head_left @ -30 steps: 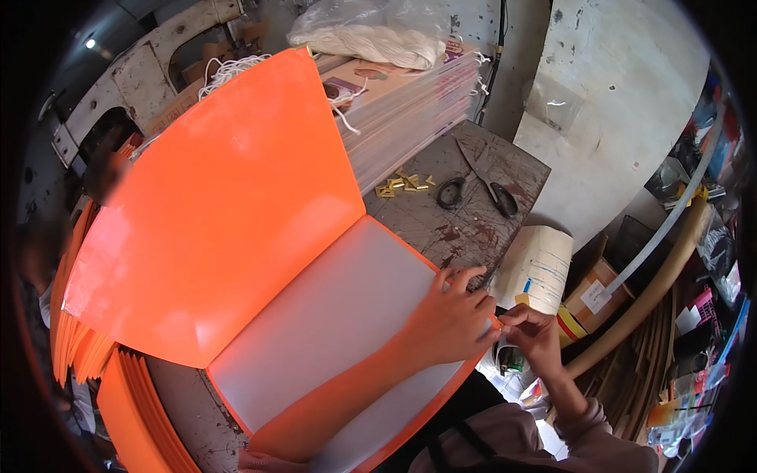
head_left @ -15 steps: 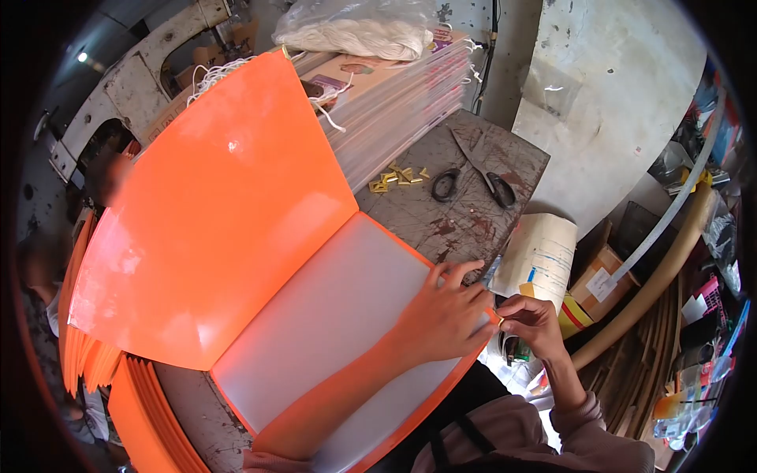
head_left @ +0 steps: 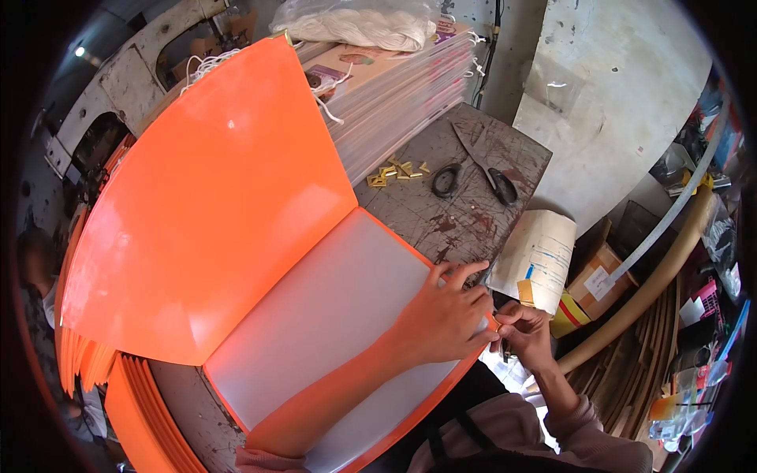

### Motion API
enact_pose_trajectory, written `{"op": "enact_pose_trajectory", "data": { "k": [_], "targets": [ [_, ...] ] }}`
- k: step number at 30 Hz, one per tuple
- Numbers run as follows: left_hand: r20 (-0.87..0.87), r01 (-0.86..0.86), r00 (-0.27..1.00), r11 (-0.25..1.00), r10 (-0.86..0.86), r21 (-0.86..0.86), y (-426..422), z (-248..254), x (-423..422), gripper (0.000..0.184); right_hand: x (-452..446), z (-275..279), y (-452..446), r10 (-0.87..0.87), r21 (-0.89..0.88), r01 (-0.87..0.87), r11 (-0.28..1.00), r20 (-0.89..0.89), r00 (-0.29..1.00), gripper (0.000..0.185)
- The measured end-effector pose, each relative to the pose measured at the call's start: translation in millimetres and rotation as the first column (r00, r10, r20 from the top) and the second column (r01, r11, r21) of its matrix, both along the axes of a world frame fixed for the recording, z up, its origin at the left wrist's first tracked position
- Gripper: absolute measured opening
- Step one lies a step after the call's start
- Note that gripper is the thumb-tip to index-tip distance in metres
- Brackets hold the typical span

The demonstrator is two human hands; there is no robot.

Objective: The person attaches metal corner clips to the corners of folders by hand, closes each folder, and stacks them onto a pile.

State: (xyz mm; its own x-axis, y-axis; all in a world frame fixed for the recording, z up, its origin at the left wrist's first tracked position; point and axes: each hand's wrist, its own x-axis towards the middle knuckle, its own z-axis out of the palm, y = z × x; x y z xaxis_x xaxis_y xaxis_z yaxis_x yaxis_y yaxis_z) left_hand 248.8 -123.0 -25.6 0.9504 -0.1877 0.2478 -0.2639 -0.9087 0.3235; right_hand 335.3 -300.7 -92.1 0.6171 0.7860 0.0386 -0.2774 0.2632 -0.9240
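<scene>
An orange folder [head_left: 205, 205] lies spread at the table's edge, its left cover raised and its pale grey inner side [head_left: 315, 307] facing up. My left hand [head_left: 445, 319] rests across this inner side near the right corner, fingers apart. At that corner, my right hand [head_left: 530, 337] pinches a small gold metal corner piece [head_left: 498, 326], mostly hidden by the fingertips. Another gold corner [head_left: 281, 35] sits on the top tip of the raised cover. Several loose gold corners [head_left: 400, 171] lie on the table beyond, beside black-handled scissors [head_left: 482, 167].
A tall stack of printed folders with white strings [head_left: 410, 94] stands at the back, under a bagged bundle of white cord [head_left: 363, 30]. More orange folders [head_left: 146, 410] stand at the left. Beyond the table's right edge are a cream roll [head_left: 540, 252] and a cardboard box [head_left: 603, 272].
My right hand has shifted slightly left and in closer to the folder's corner. The left hand stays in place. The raised cover appears slightly farther left.
</scene>
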Motion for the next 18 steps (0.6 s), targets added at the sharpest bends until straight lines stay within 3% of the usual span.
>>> {"op": "enact_pose_trajectory", "data": {
  "k": [2, 5, 10, 13, 15, 18],
  "targets": [
    [0.003, -0.004, 1.000, 1.000, 0.004, -0.004, -0.2, 0.6, 0.6, 0.036, 4.9, -2.4, 1.3, 0.036, 0.036, -0.040, 0.999, 0.107, 0.994, 0.009],
    [-0.003, -0.008, 1.000, 1.000, 0.008, -0.017, -0.1, 1.6, 0.2, 0.034, -4.0, -1.2, 1.2, -0.005, 0.062, -0.002, 0.998, 0.114, 0.994, 0.015],
    [0.002, 0.000, 1.000, 0.998, 0.000, -0.058, 2.9, 2.7, -0.1, 0.028, 3.0, 2.5, -1.6, 0.046, 0.010, -0.046, 0.999, 0.013, 0.999, 0.020],
    [0.000, -0.002, 1.000, 0.997, 0.002, -0.074, 2.8, 3.7, 0.5, 0.025, 3.7, -4.1, -1.6, 0.024, 0.018, -0.026, 1.000, 0.102, 0.995, 0.017],
    [-0.027, -0.016, 1.000, 0.997, 0.014, -0.070, 2.0, 4.6, 1.1, 0.024, 4.6, -5.3, -0.5, -0.033, 0.005, 0.033, 0.999, 0.288, 0.957, 0.013],
    [-0.023, -0.021, 1.000, 0.998, 0.019, -0.067, 0.4, 4.7, 0.9, 0.024, 0.2, -6.1, 0.9, -0.068, 0.024, 0.064, 0.998, 0.302, 0.951, 0.011]
  ]
}}
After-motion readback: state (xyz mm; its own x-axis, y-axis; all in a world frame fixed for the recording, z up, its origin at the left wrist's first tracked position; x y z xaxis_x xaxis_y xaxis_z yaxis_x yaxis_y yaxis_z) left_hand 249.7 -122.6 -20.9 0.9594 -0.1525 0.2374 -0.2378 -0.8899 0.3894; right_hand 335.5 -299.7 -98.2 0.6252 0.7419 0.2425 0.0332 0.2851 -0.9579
